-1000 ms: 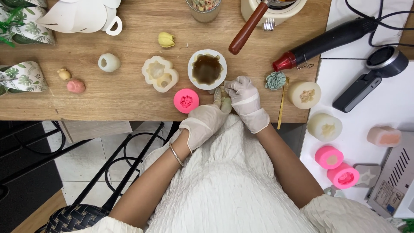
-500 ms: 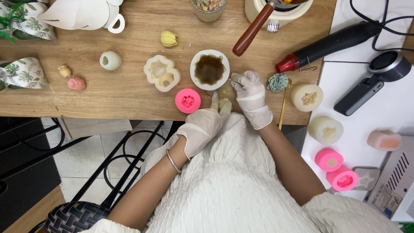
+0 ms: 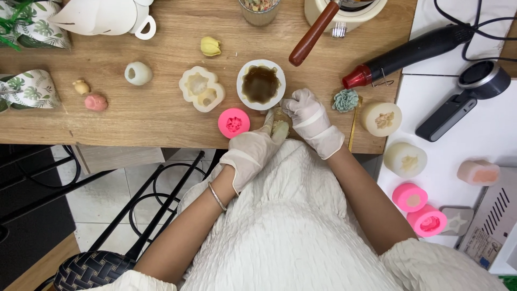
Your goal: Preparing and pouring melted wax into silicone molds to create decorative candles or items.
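Both my hands wear thin white gloves and meet at the wooden table's (image 3: 161, 116) front edge. My left hand (image 3: 252, 151) and my right hand (image 3: 311, 119) together grip a small pale yellowish lump (image 3: 280, 127), partly hidden by the fingers. Just behind them stands a round white mould (image 3: 261, 84) filled with brown liquid. A pink round mould (image 3: 234, 123) lies to the left of my left hand. A teal flower-shaped piece (image 3: 345, 100) lies right of my right hand.
A white double mould (image 3: 202, 89), a white ball shape (image 3: 138, 73), small yellow (image 3: 210, 46) and pink (image 3: 96, 102) figures sit on the wood. A black heat gun (image 3: 409, 53), a wooden-handled pot (image 3: 344, 13), cream candles (image 3: 381, 118) and pink moulds (image 3: 419, 210) lie to the right.
My hands stay together on the small lump at the table edge; the fingers shift slightly. The view has drifted a little.
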